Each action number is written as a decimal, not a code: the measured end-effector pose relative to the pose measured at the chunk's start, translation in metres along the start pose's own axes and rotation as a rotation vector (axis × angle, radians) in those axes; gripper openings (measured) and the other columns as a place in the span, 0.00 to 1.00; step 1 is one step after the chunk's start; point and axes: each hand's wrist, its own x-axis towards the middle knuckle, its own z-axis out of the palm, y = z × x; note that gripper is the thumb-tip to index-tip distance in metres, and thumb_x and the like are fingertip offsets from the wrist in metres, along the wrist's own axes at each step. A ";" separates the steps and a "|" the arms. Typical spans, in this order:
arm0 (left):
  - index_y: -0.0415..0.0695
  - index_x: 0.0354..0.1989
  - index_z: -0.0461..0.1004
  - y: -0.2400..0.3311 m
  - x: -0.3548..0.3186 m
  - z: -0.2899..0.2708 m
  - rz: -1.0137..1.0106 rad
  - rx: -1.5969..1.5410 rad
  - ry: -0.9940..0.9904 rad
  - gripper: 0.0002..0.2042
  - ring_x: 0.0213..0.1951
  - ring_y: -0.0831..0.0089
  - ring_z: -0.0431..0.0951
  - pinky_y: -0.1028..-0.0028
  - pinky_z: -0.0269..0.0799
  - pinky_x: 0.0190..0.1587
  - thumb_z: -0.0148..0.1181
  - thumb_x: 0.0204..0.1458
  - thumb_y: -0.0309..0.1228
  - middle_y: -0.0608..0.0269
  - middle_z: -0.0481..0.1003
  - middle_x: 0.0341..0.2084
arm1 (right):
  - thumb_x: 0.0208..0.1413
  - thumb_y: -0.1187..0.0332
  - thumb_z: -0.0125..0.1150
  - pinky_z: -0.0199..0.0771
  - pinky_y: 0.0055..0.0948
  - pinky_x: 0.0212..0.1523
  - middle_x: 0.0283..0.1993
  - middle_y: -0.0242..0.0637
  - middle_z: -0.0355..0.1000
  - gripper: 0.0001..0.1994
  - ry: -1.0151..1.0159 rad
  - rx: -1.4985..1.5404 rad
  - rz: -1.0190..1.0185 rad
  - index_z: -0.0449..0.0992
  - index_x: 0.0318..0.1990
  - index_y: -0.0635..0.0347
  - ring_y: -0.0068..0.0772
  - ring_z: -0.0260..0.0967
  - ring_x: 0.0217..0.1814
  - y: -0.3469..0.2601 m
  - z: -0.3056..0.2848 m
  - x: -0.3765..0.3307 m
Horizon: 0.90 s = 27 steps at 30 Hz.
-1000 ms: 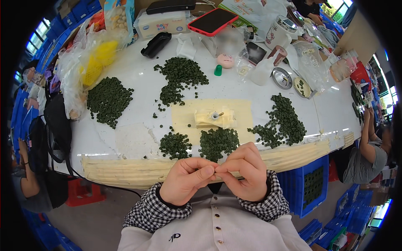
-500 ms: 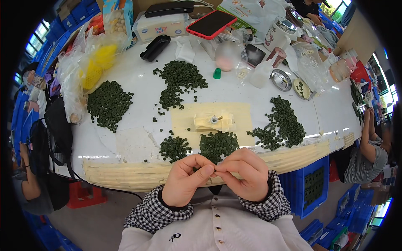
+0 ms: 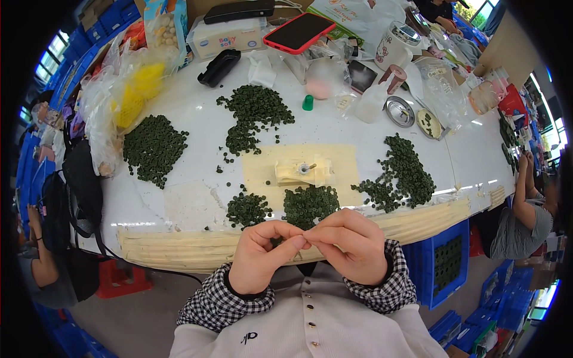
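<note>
Over the near table edge, my left hand [image 3: 261, 256] and my right hand [image 3: 351, 246] meet with thumbs and forefingers pinched tip to tip. Whatever sits between those fingertips is too small and covered to make out. A bit of dark green [image 3: 276, 241] shows inside the curl of my left hand, like the small round pieces on the table. Just beyond my fingers lies a heap of small dark green rings [image 3: 311, 204], with a smaller pile [image 3: 248, 210] to its left. Behind them a cream block with an upright metal pin [image 3: 304, 169] is taped to the table.
More green pieces form piles at left [image 3: 154, 149], at centre back [image 3: 259, 107] and at right [image 3: 406, 173]. A red-edged phone [image 3: 299, 33], a wipes box [image 3: 227, 39], a green thimble-like cap [image 3: 308, 102] and round tins [image 3: 399, 111] stand farther back. A blue crate [image 3: 447, 262] is below right.
My fingertips have drawn closer together, and the dark speck seen between them is now covered. My right hand has shifted slightly up. The piles look the same.
</note>
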 end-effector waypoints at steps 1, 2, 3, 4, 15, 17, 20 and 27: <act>0.36 0.37 0.75 -0.001 0.000 -0.001 0.002 -0.005 -0.002 0.04 0.35 0.82 0.74 0.82 0.68 0.37 0.56 0.55 0.22 0.61 0.78 0.32 | 0.41 0.81 0.64 0.71 0.26 0.28 0.31 0.35 0.73 0.10 -0.001 0.017 0.010 0.78 0.34 0.62 0.32 0.71 0.29 0.000 0.000 -0.001; 0.36 0.37 0.75 -0.001 -0.001 0.000 0.020 0.002 -0.001 0.04 0.35 0.82 0.74 0.82 0.68 0.37 0.56 0.55 0.22 0.61 0.78 0.31 | 0.41 0.82 0.64 0.71 0.26 0.27 0.31 0.35 0.73 0.10 -0.002 0.033 0.019 0.78 0.34 0.62 0.32 0.71 0.29 -0.001 0.001 -0.001; 0.36 0.37 0.75 -0.001 -0.001 0.000 0.038 0.009 -0.002 0.04 0.35 0.82 0.74 0.82 0.68 0.37 0.56 0.55 0.22 0.61 0.78 0.31 | 0.41 0.82 0.64 0.72 0.26 0.28 0.31 0.36 0.73 0.10 -0.001 0.041 0.026 0.78 0.34 0.62 0.32 0.71 0.29 -0.001 0.001 -0.001; 0.36 0.37 0.75 -0.001 -0.001 0.001 0.055 0.016 -0.002 0.04 0.35 0.82 0.74 0.82 0.68 0.37 0.56 0.55 0.22 0.61 0.78 0.31 | 0.41 0.82 0.64 0.72 0.26 0.28 0.31 0.36 0.73 0.10 0.000 0.049 0.033 0.78 0.34 0.62 0.32 0.72 0.29 -0.001 0.001 -0.002; 0.38 0.35 0.78 -0.004 -0.001 0.007 0.178 0.228 0.124 0.04 0.19 0.91 0.52 0.86 0.49 0.22 0.60 0.52 0.20 0.82 0.56 0.14 | 0.46 0.83 0.61 0.74 0.23 0.34 0.33 0.40 0.74 0.08 -0.028 0.245 0.221 0.77 0.36 0.66 0.30 0.73 0.33 -0.003 0.001 -0.002; 0.38 0.35 0.77 -0.004 -0.001 0.007 0.190 0.249 0.130 0.04 0.18 0.91 0.51 0.86 0.48 0.22 0.59 0.52 0.20 0.82 0.56 0.14 | 0.47 0.82 0.60 0.74 0.23 0.36 0.34 0.40 0.74 0.08 -0.027 0.351 0.333 0.77 0.36 0.67 0.28 0.73 0.34 -0.002 0.002 -0.005; 0.37 0.35 0.77 -0.004 -0.002 0.008 0.207 0.270 0.138 0.04 0.19 0.91 0.51 0.86 0.47 0.21 0.59 0.52 0.19 0.82 0.57 0.14 | 0.48 0.82 0.59 0.75 0.22 0.37 0.35 0.40 0.74 0.08 -0.003 0.472 0.407 0.77 0.37 0.67 0.26 0.73 0.36 0.000 0.005 -0.008; 0.37 0.36 0.77 -0.007 -0.001 0.008 0.206 0.247 0.154 0.04 0.18 0.92 0.52 0.86 0.49 0.21 0.59 0.53 0.20 0.82 0.56 0.13 | 0.50 0.81 0.58 0.75 0.22 0.38 0.36 0.40 0.73 0.07 -0.019 0.454 0.411 0.76 0.37 0.68 0.27 0.74 0.37 0.001 0.006 -0.007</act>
